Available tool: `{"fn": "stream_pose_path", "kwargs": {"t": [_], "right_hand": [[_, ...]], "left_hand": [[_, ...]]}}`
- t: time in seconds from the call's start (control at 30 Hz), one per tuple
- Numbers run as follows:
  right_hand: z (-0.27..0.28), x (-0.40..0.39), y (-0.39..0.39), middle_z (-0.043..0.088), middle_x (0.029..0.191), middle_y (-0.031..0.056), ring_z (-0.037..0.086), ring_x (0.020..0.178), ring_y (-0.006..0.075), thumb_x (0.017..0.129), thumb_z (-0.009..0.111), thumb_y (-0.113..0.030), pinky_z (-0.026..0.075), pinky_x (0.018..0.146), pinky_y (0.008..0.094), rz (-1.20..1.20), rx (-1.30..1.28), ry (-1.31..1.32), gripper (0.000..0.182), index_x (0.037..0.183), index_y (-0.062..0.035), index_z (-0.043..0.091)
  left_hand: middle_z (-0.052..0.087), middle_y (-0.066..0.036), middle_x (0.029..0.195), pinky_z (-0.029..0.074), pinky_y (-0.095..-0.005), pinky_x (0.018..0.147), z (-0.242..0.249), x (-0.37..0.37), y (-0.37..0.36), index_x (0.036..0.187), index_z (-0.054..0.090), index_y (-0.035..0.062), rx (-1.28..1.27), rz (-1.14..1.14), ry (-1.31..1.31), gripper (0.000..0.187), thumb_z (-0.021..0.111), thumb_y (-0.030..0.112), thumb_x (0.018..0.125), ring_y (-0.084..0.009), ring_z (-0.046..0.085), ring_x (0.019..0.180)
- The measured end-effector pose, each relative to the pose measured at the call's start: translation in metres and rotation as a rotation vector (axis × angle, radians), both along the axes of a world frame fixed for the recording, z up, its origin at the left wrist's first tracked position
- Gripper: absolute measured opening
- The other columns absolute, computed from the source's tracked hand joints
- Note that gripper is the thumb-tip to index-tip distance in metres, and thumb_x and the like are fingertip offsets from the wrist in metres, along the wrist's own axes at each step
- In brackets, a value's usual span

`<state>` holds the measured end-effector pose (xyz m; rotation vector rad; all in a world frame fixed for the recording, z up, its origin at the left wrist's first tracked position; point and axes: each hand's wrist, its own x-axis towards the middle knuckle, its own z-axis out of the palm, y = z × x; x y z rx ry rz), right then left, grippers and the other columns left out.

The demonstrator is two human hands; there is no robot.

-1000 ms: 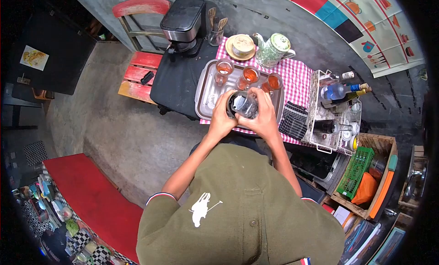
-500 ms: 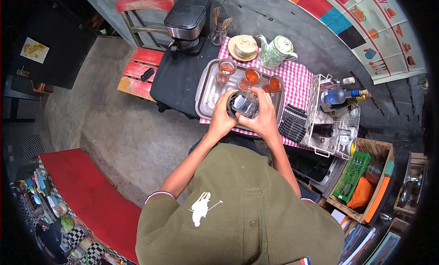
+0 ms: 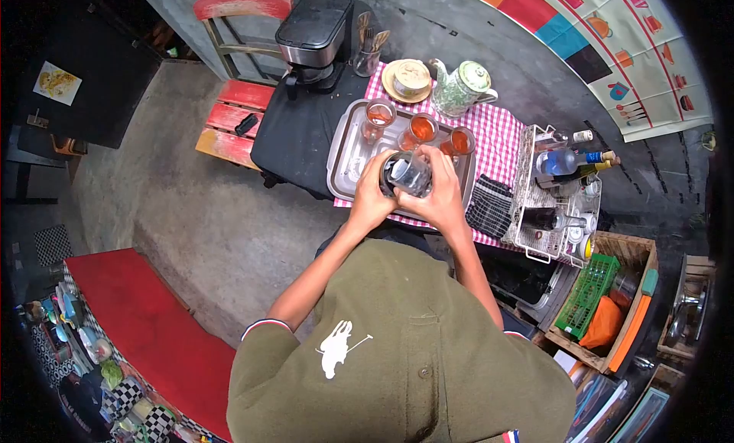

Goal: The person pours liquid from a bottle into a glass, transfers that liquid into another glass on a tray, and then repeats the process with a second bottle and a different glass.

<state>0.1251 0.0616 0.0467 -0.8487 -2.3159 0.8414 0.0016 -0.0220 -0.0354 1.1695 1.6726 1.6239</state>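
Observation:
Between both hands is a clear glass jar (image 3: 408, 175) with something dark in it, above the near edge of a metal tray (image 3: 338, 156). My left hand (image 3: 371, 192) wraps its left side, and my right hand (image 3: 439, 189) curls round the right side. Whether its mouth is covered I cannot make out. On the tray, just beyond my fingers, stand three glasses of reddish-brown drink: a left glass (image 3: 378, 118), a middle glass (image 3: 421, 128) and a right glass (image 3: 459, 142).
Behind the tray are a lidded cup (image 3: 413, 76) on a saucer and a green patterned teapot (image 3: 463, 87). A coffee maker (image 3: 312, 38) stands back left. To the right are a dark checked cloth (image 3: 490, 206) and a white wire rack (image 3: 535, 253) of bottles.
Almost nothing differs. The jar appears turned very slightly between my hands, which stay in the same place.

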Motion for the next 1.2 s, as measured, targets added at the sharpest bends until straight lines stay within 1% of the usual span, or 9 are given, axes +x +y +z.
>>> {"fn": "stream_pose_path", "kwargs": {"t": [0.3, 0.53, 0.63, 0.73, 0.83, 1.03, 1.13, 1.2], "right_hand": [[0.0023, -0.0020, 0.0003, 0.061, 0.107, 0.0154, 0.059, 0.100, 0.0328, 0.062, 0.080, -0.022, 0.047, 0.091, 0.0430, -0.002, 0.008, -0.013, 0.066, 0.120, -0.0021, 0.054], [0.0008, -0.0028, 0.0014, 0.061, 0.108, 0.0154, 0.058, 0.101, 0.0331, 0.062, 0.080, -0.022, 0.047, 0.091, 0.0433, 0.015, 0.012, -0.016, 0.066, 0.119, -0.0022, 0.054], [0.0028, -0.0033, 0.0004, 0.062, 0.111, 0.0162, 0.058, 0.104, 0.0349, 0.060, 0.081, -0.021, 0.047, 0.093, 0.0450, 0.012, -0.013, -0.033, 0.069, 0.120, -0.0001, 0.054], [0.0014, -0.0040, 0.0003, 0.061, 0.111, 0.0165, 0.057, 0.103, 0.0353, 0.060, 0.081, -0.021, 0.047, 0.093, 0.0449, 0.010, -0.002, -0.019, 0.070, 0.120, 0.0004, 0.054], [-0.0014, -0.0037, 0.0023, 0.062, 0.109, 0.0157, 0.059, 0.102, 0.0334, 0.062, 0.079, -0.020, 0.048, 0.093, 0.0434, 0.016, 0.038, -0.016, 0.066, 0.120, -0.0018, 0.054], [-0.0007, -0.0061, 0.0034, 0.062, 0.109, 0.0160, 0.059, 0.102, 0.0335, 0.062, 0.079, -0.020, 0.047, 0.092, 0.0433, 0.020, 0.030, -0.021, 0.065, 0.119, -0.0017, 0.054], [0.0018, -0.0077, 0.0027, 0.061, 0.111, 0.0167, 0.057, 0.103, 0.0361, 0.060, 0.080, -0.020, 0.046, 0.093, 0.0446, 0.021, 0.003, -0.025, 0.068, 0.120, 0.0004, 0.055], [0.0029, -0.0089, 0.0019, 0.061, 0.111, 0.0168, 0.057, 0.103, 0.0361, 0.060, 0.080, -0.020, 0.046, 0.093, 0.0446, 0.016, -0.002, -0.024, 0.068, 0.120, 0.0003, 0.055]], "left_hand": [[0.061, -0.017, 0.126, 0.044, -0.0409, 0.106, 0.0009, -0.0005, 0.0004, 0.133, 0.051, 0.0026, 0.011, 0.010, -0.001, 0.070, 0.073, 0.002, 0.066, -0.0340, 0.058, 0.122], [0.061, -0.017, 0.125, 0.044, -0.0415, 0.105, 0.0014, -0.0021, 0.0005, 0.133, 0.052, 0.0034, 0.012, 0.003, -0.009, 0.072, 0.076, 0.003, 0.065, -0.0345, 0.058, 0.121], [0.061, -0.017, 0.125, 0.045, -0.0415, 0.105, 0.0019, -0.0021, 0.0003, 0.132, 0.052, 0.0035, 0.008, 0.000, -0.027, 0.072, 0.077, 0.004, 0.065, -0.0346, 0.059, 0.121], [0.062, -0.018, 0.125, 0.045, -0.0414, 0.105, 0.0012, -0.0023, 0.0000, 0.132, 0.052, 0.0036, 0.011, 0.001, -0.022, 0.072, 0.077, 0.004, 0.065, -0.0346, 0.059, 0.121], [0.062, -0.018, 0.124, 0.045, -0.0412, 0.105, -0.0017, -0.0027, 0.0007, 0.132, 0.052, 0.0037, 0.005, 0.001, -0.025, 0.071, 0.076, 0.003, 0.065, -0.0346, 0.059, 0.120], [0.062, -0.017, 0.123, 0.046, -0.0411, 0.103, 0.0023, -0.0038, 0.0005, 0.131, 0.053, 0.0036, 0.019, 0.011, -0.024, 0.070, 0.076, 0.003, 0.065, -0.0350, 0.060, 0.119], [0.063, -0.017, 0.122, 0.046, -0.0415, 0.102, 0.0036, -0.0059, 0.0012, 0.130, 0.053, 0.0037, 0.015, 0.010, -0.016, 0.070, 0.077, 0.004, 0.065, -0.0351, 0.061, 0.117], [0.063, -0.017, 0.121, 0.047, -0.0416, 0.101, 0.0056, -0.0066, 0.0010, 0.130, 0.053, 0.0037, 0.019, 0.021, 0.005, 0.070, 0.078, 0.005, 0.064, -0.0350, 0.061, 0.117]]}}
